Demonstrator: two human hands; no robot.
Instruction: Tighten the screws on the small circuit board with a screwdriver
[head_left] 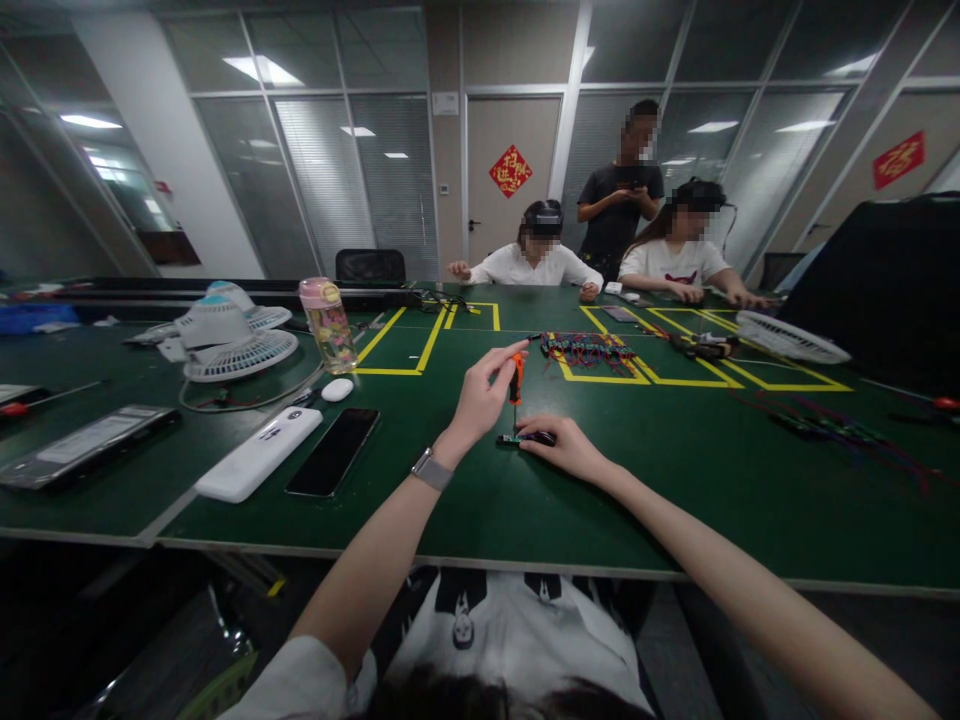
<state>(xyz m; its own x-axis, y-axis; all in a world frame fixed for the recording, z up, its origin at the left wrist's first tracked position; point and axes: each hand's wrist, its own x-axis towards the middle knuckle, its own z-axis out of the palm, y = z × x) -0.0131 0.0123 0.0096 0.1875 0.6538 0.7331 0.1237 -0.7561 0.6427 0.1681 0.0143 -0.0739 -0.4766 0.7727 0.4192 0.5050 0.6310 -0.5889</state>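
Observation:
My left hand [484, 392], with a watch on its wrist, is closed around the orange handle of a screwdriver [517, 378]. The screwdriver stands upright, its tip down at a small dark part [508, 440] that looks like a circuit board. My right hand [566, 447] rests on the green table and pinches that dark part between thumb and fingers, covering its right portion. Beyond the hands lies a bundle of small boards [589, 350] with red and blue wires.
Left of me are a black phone [334, 452], a white power bank [259, 455], a white oval case [337, 390], a bottle [328, 325], fans [238, 345] and a hard drive [90, 445]. More wired boards [847, 425] lie right. Several people are across the table [450, 510].

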